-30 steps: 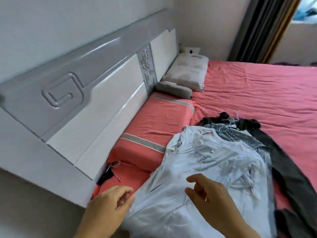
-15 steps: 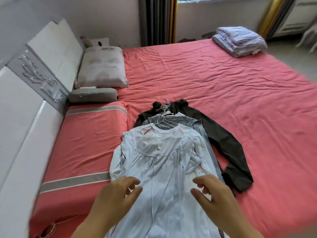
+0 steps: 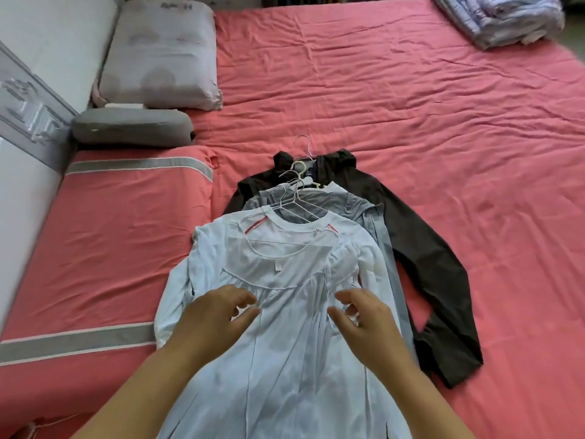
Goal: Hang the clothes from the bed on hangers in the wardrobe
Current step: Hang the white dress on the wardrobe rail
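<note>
A stack of clothes lies on the red bed [image 3: 411,122], each garment on a hanger. On top is a white long-sleeved top [image 3: 285,258], under it a grey shirt [image 3: 357,207], and at the bottom a dark jacket [image 3: 421,248]. Several white hanger hooks [image 3: 297,175] stick out past the collars. My left hand [image 3: 218,315] and my right hand [image 3: 364,315] hover just over the chest of the white top, fingers loosely curled, holding nothing. No wardrobe is in view.
A red pillow with grey stripes [image 3: 120,236] lies left of the clothes. Beyond it sit a small grey cushion [image 3: 133,126] and a pale pillow [image 3: 161,55] against the white headboard [image 3: 31,90]. A folded blanket [image 3: 497,17] rests at the far right corner.
My view has swung from the headboard to the middle of the bed and come closer to the clothes. Both hands have moved forward over the white top.
</note>
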Available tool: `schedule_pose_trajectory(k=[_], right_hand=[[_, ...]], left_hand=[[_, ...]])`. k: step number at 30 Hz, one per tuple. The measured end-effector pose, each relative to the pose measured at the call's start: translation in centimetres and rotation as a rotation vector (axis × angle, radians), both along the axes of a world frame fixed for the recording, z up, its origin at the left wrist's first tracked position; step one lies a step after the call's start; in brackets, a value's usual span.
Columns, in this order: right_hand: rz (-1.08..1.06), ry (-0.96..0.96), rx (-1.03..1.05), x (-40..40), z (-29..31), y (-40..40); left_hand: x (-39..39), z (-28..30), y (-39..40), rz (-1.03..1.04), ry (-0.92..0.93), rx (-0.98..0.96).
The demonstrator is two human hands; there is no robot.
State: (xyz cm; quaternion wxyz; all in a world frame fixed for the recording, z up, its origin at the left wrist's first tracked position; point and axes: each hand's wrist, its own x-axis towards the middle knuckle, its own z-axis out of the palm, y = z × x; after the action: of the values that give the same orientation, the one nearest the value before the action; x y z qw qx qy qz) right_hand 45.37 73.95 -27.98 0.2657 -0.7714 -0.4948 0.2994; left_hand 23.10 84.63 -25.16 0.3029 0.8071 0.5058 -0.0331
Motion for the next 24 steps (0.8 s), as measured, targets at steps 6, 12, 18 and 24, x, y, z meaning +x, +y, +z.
schedule_pose_trajectory(k=[6, 12, 18, 24], right_hand=[[0.075, 0.008, -0.134, 4.9, -9.1, 9.4], [0.107, -0.248, -0.219, 8.5, -17.2, 18.4], [0.209, -0.505, -0.370, 8.4, -21.7, 21.0], [0.065, -0.285, -0.152, 7.7, -20.6, 20.9]], left_hand=[[3.5, -6.4, 3.9, 0.113, 0.052, -0.062], [6.3, -12.2, 7.4, 0.166, 0.050, -0.119], [6.6, -14.7, 9.4, 0.194, 0.023, -0.125], [4.6, -13.7, 9.8, 0.223, -0.004, -0.087]])
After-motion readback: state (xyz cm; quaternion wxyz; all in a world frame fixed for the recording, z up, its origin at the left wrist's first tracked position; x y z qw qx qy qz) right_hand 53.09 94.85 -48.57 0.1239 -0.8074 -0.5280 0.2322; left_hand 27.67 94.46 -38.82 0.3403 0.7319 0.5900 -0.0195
